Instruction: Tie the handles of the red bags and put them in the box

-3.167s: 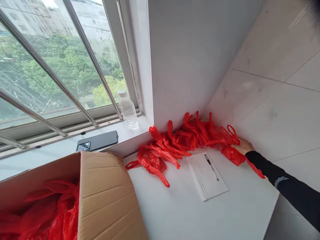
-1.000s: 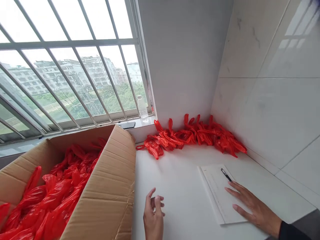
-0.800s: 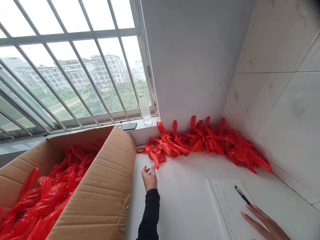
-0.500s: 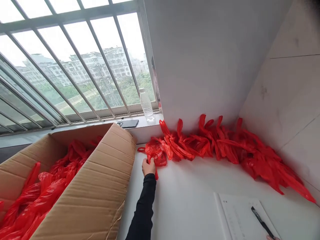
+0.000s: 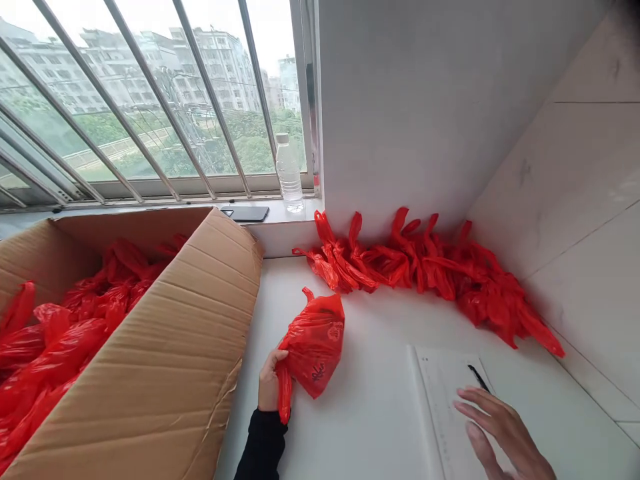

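In the head view my left hand [image 5: 271,379] is closed on the gathered neck of a red plastic bag [image 5: 316,343]. Dark writing shows on the bag's bulging side, and its contents are hidden. My right hand [image 5: 503,427] hovers at the lower right over an open notebook [image 5: 445,400], fingers apart. Just beyond those fingers a black pen [image 5: 479,378] lies on the page, its near end hidden behind the hand.
More red bags [image 5: 400,263] are lined up along the wall. A cardboard box [image 5: 165,347] full of red bags stands at left. On the windowsill are a water bottle [image 5: 289,175] and a phone [image 5: 250,213], below a barred window [image 5: 200,100].
My left hand has drawn one red bag away from the row towards me. My right hand has come further into view and let go of the pen. The view has tilted downward.
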The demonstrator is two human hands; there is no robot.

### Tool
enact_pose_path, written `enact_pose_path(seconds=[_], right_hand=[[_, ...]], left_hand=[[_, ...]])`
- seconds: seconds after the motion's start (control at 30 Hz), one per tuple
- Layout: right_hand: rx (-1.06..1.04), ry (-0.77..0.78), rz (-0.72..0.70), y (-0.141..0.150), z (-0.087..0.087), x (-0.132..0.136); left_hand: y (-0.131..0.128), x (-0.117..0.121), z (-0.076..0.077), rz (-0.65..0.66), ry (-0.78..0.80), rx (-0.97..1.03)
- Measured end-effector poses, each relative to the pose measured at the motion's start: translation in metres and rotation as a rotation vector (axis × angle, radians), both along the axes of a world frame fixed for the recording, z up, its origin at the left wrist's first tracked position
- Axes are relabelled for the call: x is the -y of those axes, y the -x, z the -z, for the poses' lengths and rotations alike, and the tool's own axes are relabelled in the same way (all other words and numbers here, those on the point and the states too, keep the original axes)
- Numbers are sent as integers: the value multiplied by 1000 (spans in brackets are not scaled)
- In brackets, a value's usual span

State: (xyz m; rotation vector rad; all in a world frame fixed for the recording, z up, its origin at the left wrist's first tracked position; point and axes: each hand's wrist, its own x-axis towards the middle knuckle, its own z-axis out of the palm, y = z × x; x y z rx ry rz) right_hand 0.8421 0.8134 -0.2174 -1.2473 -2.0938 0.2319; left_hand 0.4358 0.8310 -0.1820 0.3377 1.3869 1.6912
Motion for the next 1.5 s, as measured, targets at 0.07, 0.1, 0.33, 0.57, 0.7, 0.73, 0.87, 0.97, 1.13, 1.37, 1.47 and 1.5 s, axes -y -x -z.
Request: enact_pose_path(seconds=[0.07, 0.1, 0.33, 0.57, 0.7, 0.73, 0.87, 0.97, 1.13, 1.37, 1.47, 1.5], right_hand=[[-106, 78, -81, 59, -37, -18], [-139, 100, -124, 88, -52, -27], [-155, 159, -292, 209, -83, -53], [-178, 121, -204, 184, -73, -34], [-216, 235, -157, 165, -76, -27], [-217, 269, -174, 164, -78, -25], [-171, 306, -279, 169, -87, -20], [-177, 292, -297, 168, -89, -20], [-286, 486, -136, 149, -92, -13], [-305, 633, -201, 148, -112, -7], [-445, 684, -110, 145, -110, -7], [-496, 703, -71, 142, -108, -7]], left_hand=[[-9, 11, -1, 76, -23, 7], [-13, 16, -2, 118, -45, 4], [-26, 41, -25, 445, -254, -143], [-19, 63, -20, 240, -204, -146], [-19, 75, -24, 219, -161, -285], [-23, 77, -28, 214, -144, -349], [-43, 77, -47, 245, -75, -587], [-44, 75, -48, 265, -66, -672], [-35, 79, -35, 183, 6, -687], [-62, 82, -53, 203, -184, -1049], [-55, 84, -55, 59, -76, -966], [-52, 85, -55, 9, -11, -927]])
